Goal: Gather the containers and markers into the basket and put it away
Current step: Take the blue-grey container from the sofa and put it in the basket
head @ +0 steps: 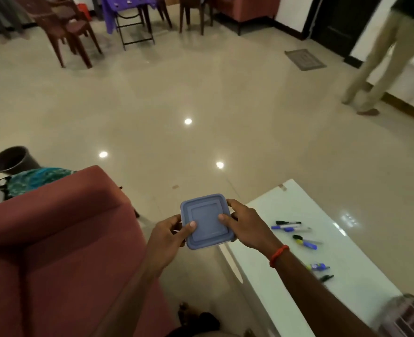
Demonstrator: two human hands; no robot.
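Note:
A square container with a blue lid (pixel 204 220) is held in the air between the sofa and the table. My left hand (pixel 169 235) grips its left edge, thumb on the lid. My right hand (pixel 243 223) grips its right edge, thumb also on top. Several markers (pixel 291 226) lie on the white glass table (pixel 361 271) to the right; more markers (pixel 319 267) sit nearer me. A slatted basket (pixel 406 317) shows at the bottom right corner, blurred and cut off by the frame edge.
A red sofa (pixel 55 239) fills the left, with a teal bag (pixel 38 178) and a dark bin (pixel 12 159) behind it. A person (pixel 376 69) stands at the far right. Chairs (pixel 64 27) and a purple-covered table (pixel 128 10) stand at the back across open tiled floor.

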